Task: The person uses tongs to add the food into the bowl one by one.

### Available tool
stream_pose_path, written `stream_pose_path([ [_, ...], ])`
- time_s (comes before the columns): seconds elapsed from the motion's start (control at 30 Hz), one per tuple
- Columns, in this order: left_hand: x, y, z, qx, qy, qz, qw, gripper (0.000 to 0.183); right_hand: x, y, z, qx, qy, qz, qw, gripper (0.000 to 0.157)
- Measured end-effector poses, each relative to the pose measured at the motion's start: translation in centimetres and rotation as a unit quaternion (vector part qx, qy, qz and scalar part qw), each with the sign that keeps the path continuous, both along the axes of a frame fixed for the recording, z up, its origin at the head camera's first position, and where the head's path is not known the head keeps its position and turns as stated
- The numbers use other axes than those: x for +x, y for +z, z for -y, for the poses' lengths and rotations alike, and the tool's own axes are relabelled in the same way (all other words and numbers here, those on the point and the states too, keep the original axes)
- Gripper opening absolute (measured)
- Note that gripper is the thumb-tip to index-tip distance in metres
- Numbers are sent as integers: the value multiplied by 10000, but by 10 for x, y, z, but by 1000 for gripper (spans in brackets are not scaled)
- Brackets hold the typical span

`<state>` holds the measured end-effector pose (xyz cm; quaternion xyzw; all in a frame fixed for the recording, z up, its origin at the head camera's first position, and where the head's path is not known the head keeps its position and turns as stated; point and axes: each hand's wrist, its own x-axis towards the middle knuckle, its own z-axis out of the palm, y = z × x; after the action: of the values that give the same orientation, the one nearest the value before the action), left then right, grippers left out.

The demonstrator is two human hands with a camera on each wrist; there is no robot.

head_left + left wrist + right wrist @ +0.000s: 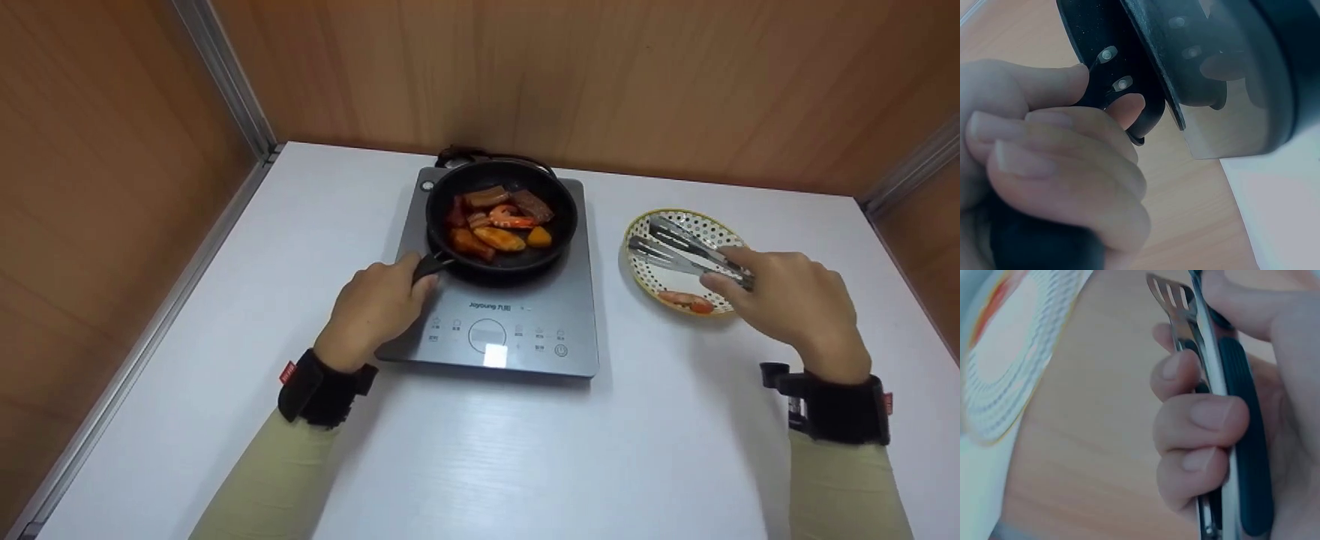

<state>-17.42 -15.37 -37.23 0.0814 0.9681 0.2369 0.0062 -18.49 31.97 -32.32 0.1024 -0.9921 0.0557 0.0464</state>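
Note:
My left hand [379, 307] grips the black handle [430, 267] of a frying pan [564, 232], which sits on a grey induction cooker [525, 360]. In the pan lie a shrimp [510, 217], an orange-yellow chunk [538, 238] and several brown and red pieces. My right hand [799, 300] holds metal tongs [679, 244] with dark grips, its fingers curled round them in the right wrist view. The slotted tong ends are apart, over a dotted plate [641, 281] with a yellow rim. A shrimp-like red and orange piece [686, 301] lies on the plate's near side.
A white table [480, 450] bears the cooker and the plate. Behind it rises a wood-grain panel [600, 82], with another panel [97, 187] along the left. A black cord [450, 156] shows behind the pan.

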Motion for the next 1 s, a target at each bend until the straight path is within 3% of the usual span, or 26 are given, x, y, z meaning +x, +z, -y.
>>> stream_pose_path([
  [0.2,0,0,1,-24,-13,17,10000,28,5,-3,-35,-163,-295,587,9977,78],
  [0.47,-1,2,-1,-28,-81,26,10000,27,8,-5,-67,-210,-440,1413,9888,79],
  [0.77,-1,0,1,-33,-20,96,9999,30,0,-16,-75,-214,-230,1762,9838,77],
  [1.0,-1,-1,1,5,-52,70,10000,28,-4,-25,-74,-134,-323,1725,9844,77],
])
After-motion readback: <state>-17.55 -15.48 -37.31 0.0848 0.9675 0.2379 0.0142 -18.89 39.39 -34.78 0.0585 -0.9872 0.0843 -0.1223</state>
